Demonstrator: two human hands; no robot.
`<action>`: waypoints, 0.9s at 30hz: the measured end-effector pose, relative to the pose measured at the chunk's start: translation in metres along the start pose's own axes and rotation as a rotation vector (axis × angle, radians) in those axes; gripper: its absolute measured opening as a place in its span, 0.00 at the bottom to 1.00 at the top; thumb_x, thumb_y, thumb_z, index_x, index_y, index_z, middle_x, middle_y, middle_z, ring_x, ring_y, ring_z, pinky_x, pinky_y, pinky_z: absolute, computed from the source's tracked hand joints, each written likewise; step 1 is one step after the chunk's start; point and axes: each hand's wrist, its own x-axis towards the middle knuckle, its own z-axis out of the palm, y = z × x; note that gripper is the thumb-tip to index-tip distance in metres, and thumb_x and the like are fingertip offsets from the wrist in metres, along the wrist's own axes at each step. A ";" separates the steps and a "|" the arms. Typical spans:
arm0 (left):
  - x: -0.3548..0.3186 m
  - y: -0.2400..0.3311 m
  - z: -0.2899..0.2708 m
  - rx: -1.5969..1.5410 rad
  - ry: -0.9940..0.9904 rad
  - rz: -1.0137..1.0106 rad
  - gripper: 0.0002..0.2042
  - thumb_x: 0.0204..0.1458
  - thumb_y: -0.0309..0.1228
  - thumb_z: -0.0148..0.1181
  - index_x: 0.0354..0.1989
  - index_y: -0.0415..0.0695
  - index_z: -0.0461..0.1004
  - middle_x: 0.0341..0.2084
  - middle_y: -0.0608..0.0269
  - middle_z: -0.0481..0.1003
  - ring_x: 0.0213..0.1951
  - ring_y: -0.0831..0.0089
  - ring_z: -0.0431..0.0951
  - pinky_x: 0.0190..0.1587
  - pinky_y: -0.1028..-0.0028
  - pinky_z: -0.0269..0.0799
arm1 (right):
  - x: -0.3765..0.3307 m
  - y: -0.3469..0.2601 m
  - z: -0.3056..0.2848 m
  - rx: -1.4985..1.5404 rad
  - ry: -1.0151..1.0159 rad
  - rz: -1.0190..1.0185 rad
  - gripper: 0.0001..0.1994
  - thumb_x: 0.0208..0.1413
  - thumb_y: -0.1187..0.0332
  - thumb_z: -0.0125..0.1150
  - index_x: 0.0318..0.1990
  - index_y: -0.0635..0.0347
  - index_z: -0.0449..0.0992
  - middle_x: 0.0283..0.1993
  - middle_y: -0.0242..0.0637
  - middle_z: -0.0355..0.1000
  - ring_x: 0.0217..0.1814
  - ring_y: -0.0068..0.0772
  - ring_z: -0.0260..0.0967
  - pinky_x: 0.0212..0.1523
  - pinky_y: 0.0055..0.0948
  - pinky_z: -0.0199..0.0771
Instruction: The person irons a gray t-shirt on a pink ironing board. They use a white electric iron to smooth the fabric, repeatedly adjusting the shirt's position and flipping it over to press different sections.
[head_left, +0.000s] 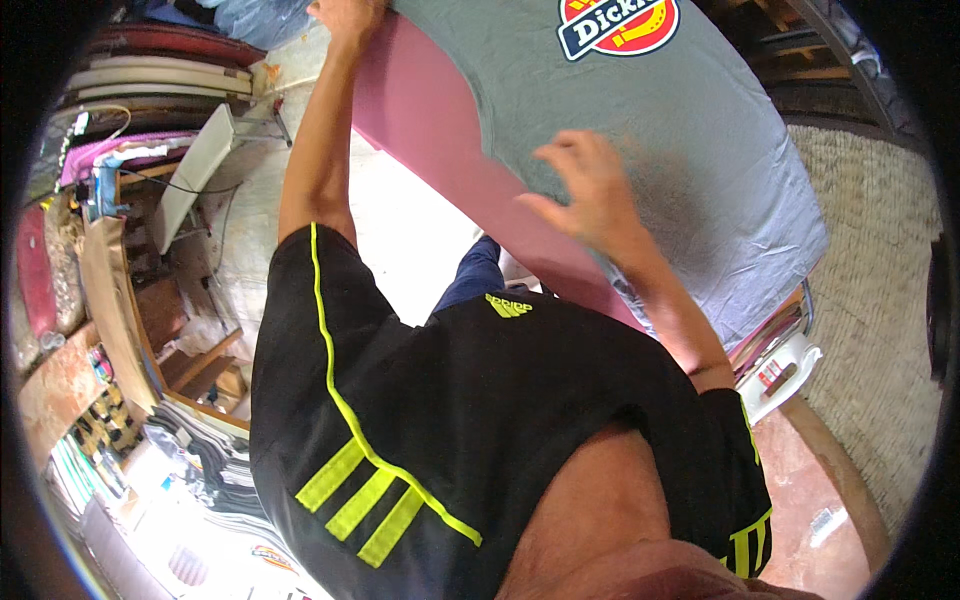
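Observation:
A grey T-shirt (700, 190) with a round red, yellow and dark printed logo lies spread over a pink-covered board (430, 120). My right hand (590, 195) is over the shirt, its fingers apart and slightly blurred, with nothing in them. Whether it touches the cloth I cannot tell. At the top edge of the view, my left hand (347, 15) is by the far left edge of the shirt and the board. Its fingers are partly cut off, so its grip does not show.
Stacked flat boards (160, 80) and a tilted white panel (198, 180) stand at the left. Below them is a pile of folded dark and grey clothes (205, 450). A white plastic piece (780, 375) sits by the board's near right end, beside a beige ribbed rug (860, 230).

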 end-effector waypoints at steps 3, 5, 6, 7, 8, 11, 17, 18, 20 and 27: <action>-0.050 0.039 -0.060 -0.401 -0.126 0.157 0.22 0.55 0.53 0.61 0.38 0.44 0.80 0.32 0.53 0.81 0.39 0.51 0.79 0.43 0.54 0.70 | 0.010 0.000 0.032 -0.049 -0.033 0.012 0.12 0.51 0.66 0.69 0.42 0.59 0.78 0.44 0.40 0.72 0.47 0.47 0.70 0.45 0.44 0.68; -0.112 0.051 -0.091 -0.403 -0.428 0.039 0.21 0.55 0.53 0.61 0.29 0.44 0.81 0.26 0.56 0.75 0.37 0.54 0.75 0.37 0.52 0.62 | 0.016 0.011 0.036 0.007 -0.053 0.037 0.09 0.53 0.66 0.65 0.38 0.59 0.78 0.40 0.41 0.72 0.45 0.47 0.70 0.44 0.45 0.68; -0.132 0.059 -0.112 -0.445 -0.524 -0.024 0.22 0.54 0.53 0.61 0.23 0.44 0.81 0.27 0.57 0.75 0.37 0.55 0.75 0.38 0.53 0.61 | 0.020 0.014 0.037 0.043 -0.060 0.048 0.08 0.53 0.66 0.63 0.36 0.59 0.78 0.39 0.41 0.72 0.44 0.48 0.70 0.44 0.45 0.68; -0.152 0.067 -0.128 -0.451 -0.515 -0.027 0.22 0.53 0.52 0.63 0.22 0.44 0.81 0.28 0.58 0.76 0.38 0.56 0.74 0.39 0.54 0.61 | 0.022 0.015 0.037 0.080 -0.052 0.046 0.07 0.54 0.66 0.62 0.36 0.60 0.78 0.38 0.41 0.72 0.44 0.48 0.70 0.43 0.45 0.69; -0.161 0.080 -0.146 -0.469 -0.521 -0.064 0.20 0.51 0.52 0.65 0.25 0.45 0.83 0.28 0.60 0.76 0.38 0.58 0.73 0.41 0.55 0.59 | 0.023 0.015 0.036 0.111 -0.044 0.051 0.07 0.55 0.67 0.61 0.35 0.60 0.78 0.37 0.41 0.72 0.43 0.49 0.70 0.43 0.45 0.69; -0.177 0.106 -0.166 -0.495 -0.504 -0.114 0.16 0.49 0.49 0.68 0.28 0.48 0.85 0.32 0.65 0.75 0.42 0.63 0.71 0.47 0.57 0.54 | 0.022 0.016 0.037 0.136 -0.032 0.057 0.07 0.56 0.67 0.60 0.36 0.61 0.78 0.36 0.42 0.72 0.42 0.50 0.70 0.43 0.46 0.69; -0.183 0.112 -0.151 -0.547 -0.497 -0.095 0.11 0.49 0.43 0.68 0.27 0.48 0.84 0.34 0.69 0.75 0.43 0.65 0.71 0.49 0.58 0.52 | 0.010 0.013 0.035 0.061 -0.005 0.015 0.10 0.56 0.68 0.61 0.43 0.60 0.79 0.44 0.43 0.73 0.47 0.50 0.70 0.49 0.44 0.70; -0.182 0.109 -0.150 -0.536 -0.516 -0.054 0.09 0.49 0.40 0.67 0.28 0.48 0.82 0.34 0.70 0.76 0.44 0.64 0.71 0.49 0.57 0.52 | 0.004 0.013 0.033 0.044 0.004 0.007 0.11 0.56 0.67 0.61 0.45 0.59 0.79 0.47 0.43 0.73 0.50 0.50 0.70 0.51 0.44 0.70; -0.183 0.094 -0.146 -0.533 -0.537 0.024 0.09 0.50 0.40 0.67 0.29 0.48 0.82 0.35 0.69 0.76 0.44 0.64 0.71 0.50 0.57 0.52 | -0.022 0.007 0.023 -0.096 -0.005 0.005 0.15 0.56 0.65 0.62 0.51 0.55 0.78 0.57 0.43 0.69 0.58 0.50 0.66 0.58 0.45 0.68; -0.190 0.092 -0.143 -0.539 -0.457 0.170 0.11 0.49 0.42 0.70 0.36 0.50 0.82 0.40 0.69 0.74 0.47 0.66 0.70 0.53 0.59 0.52 | -0.149 0.055 -0.054 -0.469 0.152 0.423 0.23 0.58 0.55 0.63 0.60 0.47 0.73 0.71 0.42 0.57 0.73 0.52 0.54 0.69 0.53 0.58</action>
